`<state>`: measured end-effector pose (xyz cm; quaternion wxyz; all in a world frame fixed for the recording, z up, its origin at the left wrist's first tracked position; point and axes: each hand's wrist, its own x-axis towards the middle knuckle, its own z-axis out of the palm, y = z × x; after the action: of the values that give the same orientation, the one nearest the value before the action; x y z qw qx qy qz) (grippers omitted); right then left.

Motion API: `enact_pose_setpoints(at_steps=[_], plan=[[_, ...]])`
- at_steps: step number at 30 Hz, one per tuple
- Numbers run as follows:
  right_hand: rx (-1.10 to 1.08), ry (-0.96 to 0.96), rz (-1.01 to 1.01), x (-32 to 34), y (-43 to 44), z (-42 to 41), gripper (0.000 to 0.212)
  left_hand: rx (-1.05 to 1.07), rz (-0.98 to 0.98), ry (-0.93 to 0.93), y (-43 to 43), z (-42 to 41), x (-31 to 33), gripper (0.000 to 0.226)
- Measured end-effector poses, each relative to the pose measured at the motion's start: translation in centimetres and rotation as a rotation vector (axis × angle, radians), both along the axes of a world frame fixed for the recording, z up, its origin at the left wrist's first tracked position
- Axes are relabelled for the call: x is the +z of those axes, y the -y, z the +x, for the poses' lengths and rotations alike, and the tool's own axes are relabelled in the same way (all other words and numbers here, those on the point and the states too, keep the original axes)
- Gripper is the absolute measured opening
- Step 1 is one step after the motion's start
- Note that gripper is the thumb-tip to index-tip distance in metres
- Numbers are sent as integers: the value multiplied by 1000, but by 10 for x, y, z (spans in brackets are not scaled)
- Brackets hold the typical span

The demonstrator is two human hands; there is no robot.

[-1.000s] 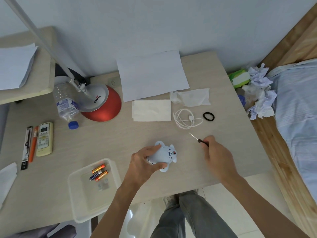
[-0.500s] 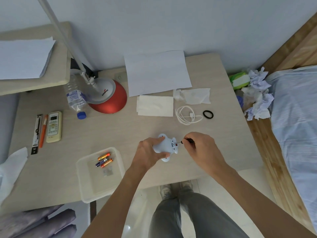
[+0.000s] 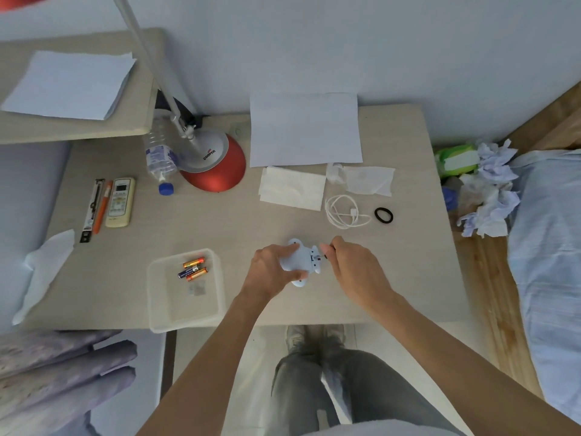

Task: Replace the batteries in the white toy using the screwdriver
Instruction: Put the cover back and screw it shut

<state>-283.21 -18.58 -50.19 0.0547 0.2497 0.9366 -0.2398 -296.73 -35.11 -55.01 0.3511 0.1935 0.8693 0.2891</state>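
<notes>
gripping the white toy (image 3: 300,259) from its left side, the left hand (image 3: 270,270) curls its fingers over the top of the body, with the thumb at the near edge. the toy is at the middle of the bench (image 3: 226,228), towards its front edge; whether it rests on the surface or is held just above it cannot be told. the right hand (image 3: 356,272) pinches the dark handle of a small screwdriver (image 3: 325,253) between thumb and fingertips. the thin shaft points left into the toy's right end, where a small recess with dark and red marks shows. left of the hands, a clear plastic tray (image 3: 157,297) sits at the bench's front edge, with three orange and dark batteries (image 3: 193,269) lying together in its far half. beyond the hands lie a coiled white cable (image 3: 342,212), a black hair tie (image 3: 383,215) just right of it, and a folded tissue (image 3: 292,188). a red lamp base (image 3: 220,171) stands further left.
</notes>
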Motion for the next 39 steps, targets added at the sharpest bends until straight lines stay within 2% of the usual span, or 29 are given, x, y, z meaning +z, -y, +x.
enact_pose_setpoints(at_steps=[4,7,14,17,20,22,26,31,37,39], plan=[[15,2,-99,0,-12,-1,28,47,-5,-12,-1,8,3,79],[18,-69,-151,0,-14,1,16,81,-3,-13,-3,14,6,79],[5,-146,-233,-13,-14,4,4,130,-31,-25,-6,23,8,80],[-22,-103,-251,-14,-15,2,16,133,-53,-20,-5,22,3,82],[-23,10,-153,-14,-19,-5,42,131,-36,-23,-6,22,2,82],[-11,60,-80,-16,-19,-7,50,126,-34,-35,-7,22,3,81],[29,61,-85,-17,-17,-9,31,125,-14,-48,-5,24,0,80],[18,-130,-247,-23,-16,-1,5,95,-19,-53,-5,19,0,80],[13,-209,-302,-30,-12,-2,10,81,-25,-61,-6,19,0,81],[-41,-165,-300,-24,-10,-5,29,83,-22,-66,-5,19,-1,81]])
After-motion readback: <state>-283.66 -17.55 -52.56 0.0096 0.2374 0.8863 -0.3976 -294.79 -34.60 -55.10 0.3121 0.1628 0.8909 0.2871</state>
